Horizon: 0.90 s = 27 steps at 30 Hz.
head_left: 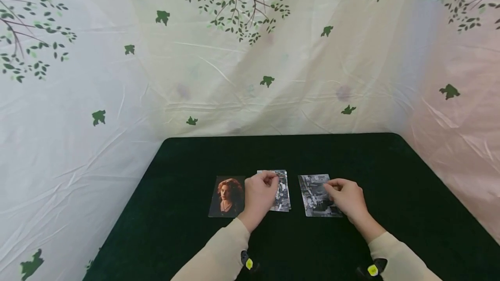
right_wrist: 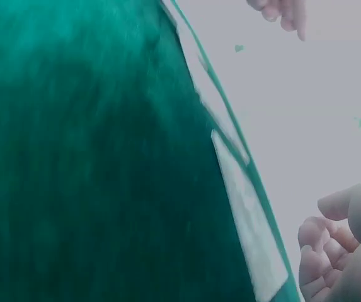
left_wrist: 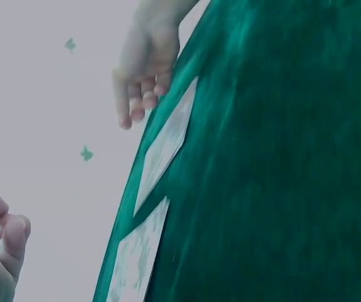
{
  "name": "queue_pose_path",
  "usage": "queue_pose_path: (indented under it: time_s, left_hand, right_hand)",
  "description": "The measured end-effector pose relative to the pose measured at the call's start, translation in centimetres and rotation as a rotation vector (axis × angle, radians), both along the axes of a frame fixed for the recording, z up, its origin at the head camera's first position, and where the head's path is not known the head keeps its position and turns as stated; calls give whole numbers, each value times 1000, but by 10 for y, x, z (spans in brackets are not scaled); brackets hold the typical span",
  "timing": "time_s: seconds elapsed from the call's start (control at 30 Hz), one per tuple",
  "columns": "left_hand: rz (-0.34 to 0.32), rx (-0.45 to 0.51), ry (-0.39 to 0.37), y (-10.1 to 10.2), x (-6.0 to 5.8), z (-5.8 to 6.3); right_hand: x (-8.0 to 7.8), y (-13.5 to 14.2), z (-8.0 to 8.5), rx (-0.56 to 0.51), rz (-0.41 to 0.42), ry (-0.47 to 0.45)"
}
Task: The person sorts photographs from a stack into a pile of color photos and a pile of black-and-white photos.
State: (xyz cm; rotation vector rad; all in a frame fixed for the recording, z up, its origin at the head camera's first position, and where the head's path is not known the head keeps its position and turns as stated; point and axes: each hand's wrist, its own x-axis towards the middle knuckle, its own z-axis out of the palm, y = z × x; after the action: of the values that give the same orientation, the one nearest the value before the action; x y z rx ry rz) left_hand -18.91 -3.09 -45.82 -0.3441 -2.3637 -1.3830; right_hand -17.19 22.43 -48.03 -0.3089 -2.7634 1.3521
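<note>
Three groups of photo cards lie in a row on a dark green table. On the left is a colour portrait card [head_left: 226, 197]; in the middle, a small stack of black-and-white cards [head_left: 282, 191]; at the right, a black-and-white card [head_left: 315, 198]. My left hand [head_left: 261, 194] hovers between the portrait and the stack, overlapping both in the head view. In the left wrist view, that hand [left_wrist: 0, 251] has loosely bent fingers holding nothing. My right hand [head_left: 349, 198] hovers over the right card's edge. The right wrist view shows this hand [right_wrist: 344, 245] with thumb and fingers apart, gripping nothing.
The green tabletop [head_left: 312, 246] spreads around the cards, with its far edge beyond them. Pale cloth [head_left: 234, 99] printed with leaves and branches hangs behind and along both sides. A dark band with a yellow tag [head_left: 249, 264] sits at the left wrist, a similar tag [head_left: 373, 270] at the right.
</note>
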Motion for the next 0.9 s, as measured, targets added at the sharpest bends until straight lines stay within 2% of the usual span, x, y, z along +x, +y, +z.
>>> queue_pose_path:
  time_s: [0.17, 0.3, 0.47, 0.57, 0.9]
  left_hand:
    - [95, -38, -38, -28, -8, -7]
    - [131, -80, -99, -40, -10, -17]
    - [123, -126, -185, -48, -13, -28]
    - [118, -169, -211, -50, -14, -32]
    - [97, -305, -192, -49, -17, -39]
  right_hand:
    - [-1, -24, 7, 35, 46, 22]
    - [-5, -46, 7, 87, 84, 26]
    - [-11, -74, 6, 127, 135, 9]
    - [-15, -88, 5, 153, 154, 0]
    - [-21, -103, 0, 178, 131, -59]
